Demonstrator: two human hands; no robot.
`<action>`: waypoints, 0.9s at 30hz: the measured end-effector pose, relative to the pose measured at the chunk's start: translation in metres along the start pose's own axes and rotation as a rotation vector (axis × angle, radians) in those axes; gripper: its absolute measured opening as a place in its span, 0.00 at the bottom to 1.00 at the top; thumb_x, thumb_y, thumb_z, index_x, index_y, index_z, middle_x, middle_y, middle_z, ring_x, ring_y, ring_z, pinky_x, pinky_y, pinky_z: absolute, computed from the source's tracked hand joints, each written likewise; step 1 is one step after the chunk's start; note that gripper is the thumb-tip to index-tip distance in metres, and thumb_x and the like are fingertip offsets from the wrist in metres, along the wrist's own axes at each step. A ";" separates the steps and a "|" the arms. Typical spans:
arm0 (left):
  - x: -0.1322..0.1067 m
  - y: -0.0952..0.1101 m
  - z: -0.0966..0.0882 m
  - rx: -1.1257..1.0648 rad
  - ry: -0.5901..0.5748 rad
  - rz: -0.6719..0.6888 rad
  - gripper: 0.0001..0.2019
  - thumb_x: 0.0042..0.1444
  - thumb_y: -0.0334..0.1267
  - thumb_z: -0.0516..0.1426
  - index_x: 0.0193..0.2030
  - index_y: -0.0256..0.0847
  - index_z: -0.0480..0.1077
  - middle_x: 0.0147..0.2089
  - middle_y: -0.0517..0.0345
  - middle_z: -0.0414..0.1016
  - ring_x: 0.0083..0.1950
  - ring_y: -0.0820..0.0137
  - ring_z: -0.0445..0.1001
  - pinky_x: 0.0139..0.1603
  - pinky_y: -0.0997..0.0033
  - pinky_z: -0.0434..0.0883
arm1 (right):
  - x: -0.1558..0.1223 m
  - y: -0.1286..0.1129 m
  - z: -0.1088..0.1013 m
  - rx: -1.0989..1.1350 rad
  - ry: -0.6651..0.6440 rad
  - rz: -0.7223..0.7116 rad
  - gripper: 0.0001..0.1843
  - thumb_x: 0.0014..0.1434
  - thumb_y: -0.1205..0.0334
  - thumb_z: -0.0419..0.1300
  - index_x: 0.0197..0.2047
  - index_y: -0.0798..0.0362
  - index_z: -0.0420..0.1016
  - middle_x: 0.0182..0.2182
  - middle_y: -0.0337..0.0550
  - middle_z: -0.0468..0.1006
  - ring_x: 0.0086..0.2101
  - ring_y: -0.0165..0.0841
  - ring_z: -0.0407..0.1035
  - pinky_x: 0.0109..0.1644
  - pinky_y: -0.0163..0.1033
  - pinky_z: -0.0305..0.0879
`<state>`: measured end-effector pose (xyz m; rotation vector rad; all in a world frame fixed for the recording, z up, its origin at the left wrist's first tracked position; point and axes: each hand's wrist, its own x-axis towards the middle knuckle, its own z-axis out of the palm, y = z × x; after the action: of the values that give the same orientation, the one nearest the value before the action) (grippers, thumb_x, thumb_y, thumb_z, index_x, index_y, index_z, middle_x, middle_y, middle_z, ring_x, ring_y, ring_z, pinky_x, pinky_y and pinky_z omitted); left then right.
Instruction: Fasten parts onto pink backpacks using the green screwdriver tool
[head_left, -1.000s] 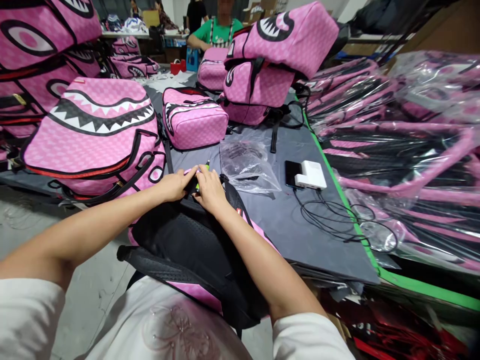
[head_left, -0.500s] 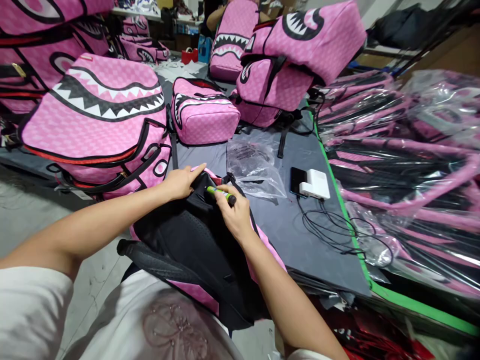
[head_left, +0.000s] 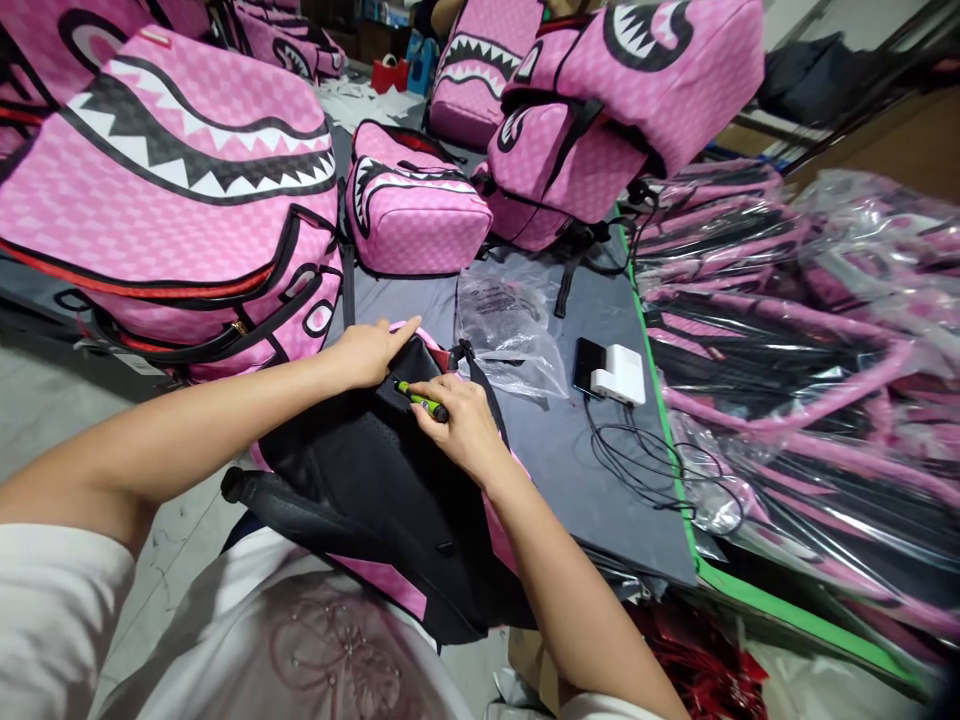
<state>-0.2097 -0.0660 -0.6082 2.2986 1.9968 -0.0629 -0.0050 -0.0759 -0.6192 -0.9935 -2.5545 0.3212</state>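
Note:
A backpack [head_left: 360, 475], black on its back and pink at the edges, leans against my body at the table's edge with its straps towards me. My left hand [head_left: 371, 352] grips the top rim, the index finger stretched along the pink edge and the other fingers partly hidden. In my right hand [head_left: 466, 418] is a green and black marker pen [head_left: 426, 402], held between thumb and fingers. Its dark tip points left at the black panel near the top of the backpack; whether it touches cannot be made out.
A large pink shark-mouth backpack [head_left: 202, 170] stands at left, a smaller one [head_left: 424, 215] ahead, more stacked behind [head_left: 667, 80]. A clear plastic bag [head_left: 514, 330], a phone [head_left: 589, 362], a white device [head_left: 621, 374] and black cables [head_left: 630, 450] lie right. Plastic-wrapped bags [head_left: 795, 380] fill the far right.
My right hand has moved the marker pen slightly left and turned it, so more of its dark front end shows. My left hand keeps its hold on the rim. The view has shifted a little.

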 end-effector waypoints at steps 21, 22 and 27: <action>0.008 0.005 0.002 -0.020 -0.006 -0.032 0.61 0.50 0.46 0.69 0.77 0.48 0.27 0.64 0.38 0.64 0.59 0.49 0.73 0.53 0.60 0.71 | -0.005 -0.010 0.004 -0.007 -0.062 -0.029 0.16 0.64 0.68 0.59 0.54 0.49 0.76 0.51 0.46 0.83 0.48 0.39 0.78 0.57 0.50 0.59; 0.009 0.006 0.003 -0.003 0.007 -0.031 0.62 0.50 0.45 0.69 0.77 0.47 0.26 0.63 0.37 0.64 0.58 0.49 0.74 0.52 0.60 0.71 | -0.006 -0.009 0.005 0.009 -0.058 -0.017 0.15 0.64 0.68 0.59 0.54 0.49 0.76 0.51 0.45 0.83 0.48 0.39 0.78 0.58 0.50 0.59; 0.006 0.001 0.006 -0.018 0.054 0.038 0.50 0.58 0.42 0.61 0.78 0.48 0.32 0.62 0.40 0.65 0.57 0.52 0.74 0.52 0.62 0.71 | -0.003 -0.001 0.003 0.080 -0.063 0.012 0.14 0.63 0.67 0.61 0.51 0.48 0.79 0.48 0.43 0.84 0.44 0.38 0.79 0.59 0.49 0.61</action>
<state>-0.2082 -0.0608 -0.6148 2.3501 1.9696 0.0198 -0.0044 -0.0787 -0.6225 -0.9841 -2.5711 0.4610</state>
